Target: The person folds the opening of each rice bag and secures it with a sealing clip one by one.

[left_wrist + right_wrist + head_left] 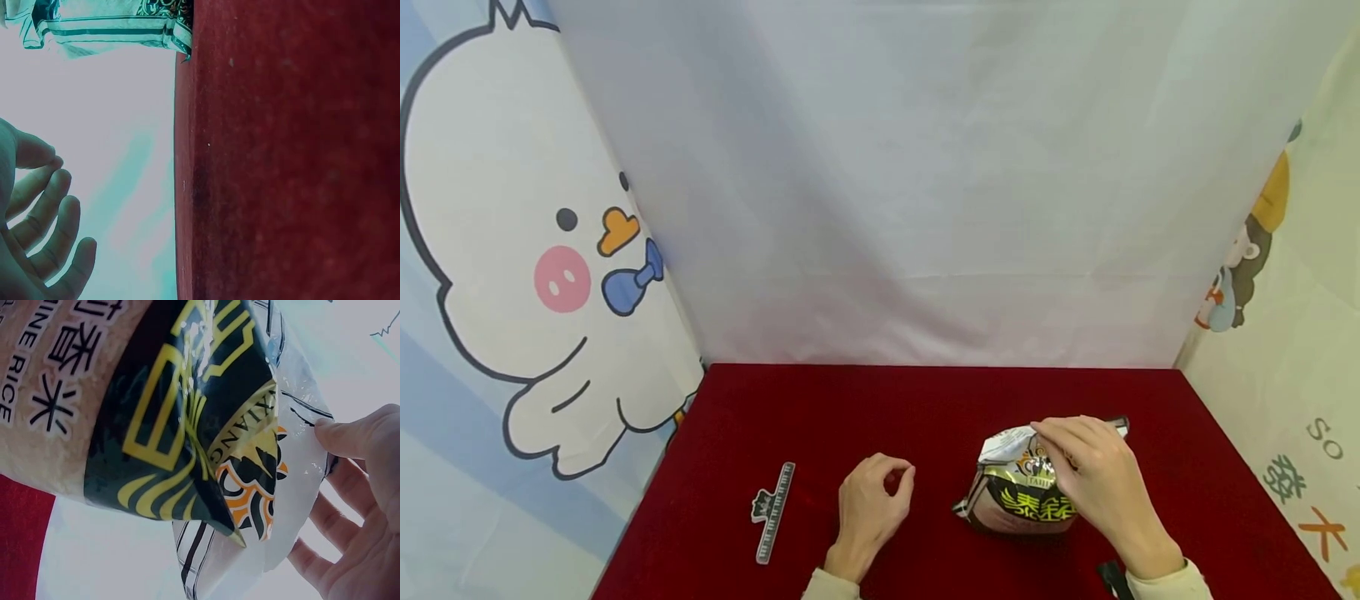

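Note:
A bag of jasmine rice (1026, 500) with a dark label and yellow lettering sits on the red tabletop, right of the middle. My right hand (1101, 475) pinches the bag's top edge between thumb and fingers, as the right wrist view shows, where the pale upper film (294, 481) is folded over. To the left of the bag, my left hand (872, 508) hovers with thumb and index fingertips together and the other fingers (62, 231) loosely bent; nothing shows between them. Farther left lies a clear ruler-shaped clip (774, 512) with a small dark cartoon tab.
A black object (1114, 578), partly hidden by the right sleeve, lies near the table's front. The red tabletop (850, 408) ends at a pale curtain (925, 208) behind. Printed curtains with cartoon figures hang on both sides.

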The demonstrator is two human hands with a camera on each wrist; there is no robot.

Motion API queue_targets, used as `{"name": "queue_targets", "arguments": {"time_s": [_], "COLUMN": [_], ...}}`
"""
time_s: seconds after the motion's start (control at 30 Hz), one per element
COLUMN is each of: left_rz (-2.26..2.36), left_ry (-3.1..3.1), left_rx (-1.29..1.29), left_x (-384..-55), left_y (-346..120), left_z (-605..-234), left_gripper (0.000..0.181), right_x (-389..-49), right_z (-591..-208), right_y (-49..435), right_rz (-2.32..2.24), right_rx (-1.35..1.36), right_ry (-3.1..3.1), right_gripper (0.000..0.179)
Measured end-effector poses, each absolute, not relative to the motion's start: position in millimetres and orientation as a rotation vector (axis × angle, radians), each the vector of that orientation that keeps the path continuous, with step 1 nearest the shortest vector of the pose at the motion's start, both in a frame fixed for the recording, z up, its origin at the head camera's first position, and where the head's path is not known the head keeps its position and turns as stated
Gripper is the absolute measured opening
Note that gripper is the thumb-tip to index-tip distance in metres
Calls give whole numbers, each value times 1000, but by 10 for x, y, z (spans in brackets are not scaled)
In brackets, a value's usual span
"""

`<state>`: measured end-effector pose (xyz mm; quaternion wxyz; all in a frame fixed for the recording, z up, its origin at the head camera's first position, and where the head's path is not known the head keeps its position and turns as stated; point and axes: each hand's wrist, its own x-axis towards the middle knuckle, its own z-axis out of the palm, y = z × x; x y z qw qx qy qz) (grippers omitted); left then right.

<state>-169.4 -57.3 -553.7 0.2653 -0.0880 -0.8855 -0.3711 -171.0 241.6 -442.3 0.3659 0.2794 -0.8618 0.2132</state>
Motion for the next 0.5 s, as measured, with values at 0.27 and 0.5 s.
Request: {"name": "queue_targets", "arguments": {"time_s": [0.27, 0.5], "left_rz": [-1008, -1014], "left_ry": [-2391, -2405], "left_rx": [-220, -213], "left_x": [-1680, -1684], "left_y": [-607, -637], "left_z": [-5543, -5526], "left_gripper": [4, 6], "right_x": [-1702, -1704], "right_z": [-4413, -4401], "right_y": [2405, 2407], "right_rz": [550, 557], "right_rx": [722, 720], "right_ry": [-2211, -2219], "right_gripper": [33, 33]}}
